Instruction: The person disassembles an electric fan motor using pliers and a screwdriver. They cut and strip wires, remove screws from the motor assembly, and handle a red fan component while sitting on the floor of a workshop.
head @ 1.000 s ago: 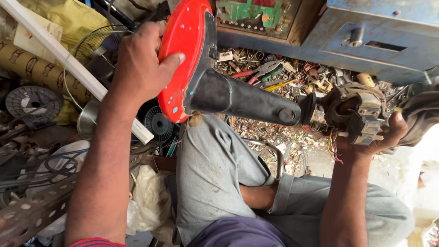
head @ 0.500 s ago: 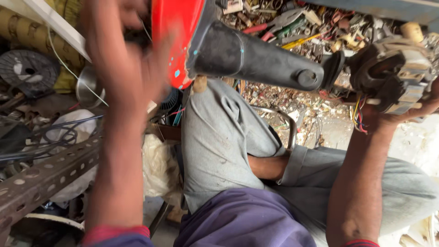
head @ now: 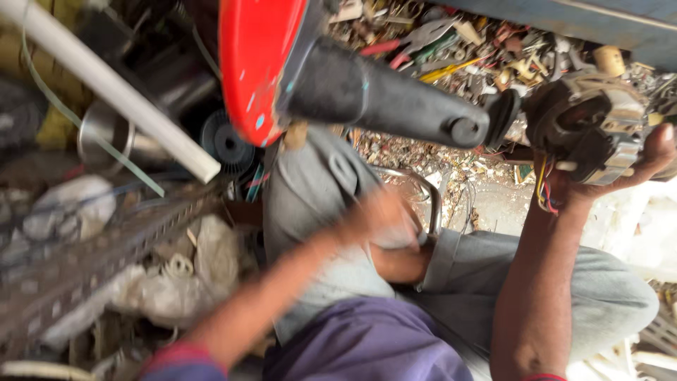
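Right hand cupped from below around a grimy electric motor with coloured wires, grip wrapped about its underside, just right of the black neck joined to a red housing. Left hand blurred, low over the grey-trousered lap beside a chrome tube, well apart from the motor; grip impossible to judge.

Motor unit in my right hand: dull grey metal, rough, grimy, with plastic-coated coloured wires. Red base: glossy plastic, scuffed, chipped. Black neck: matt, dusty plastic. White pipe: smooth matt plastic. My trousers: grey woven cloth, matt. Angle bar: perforated metal, rusty.
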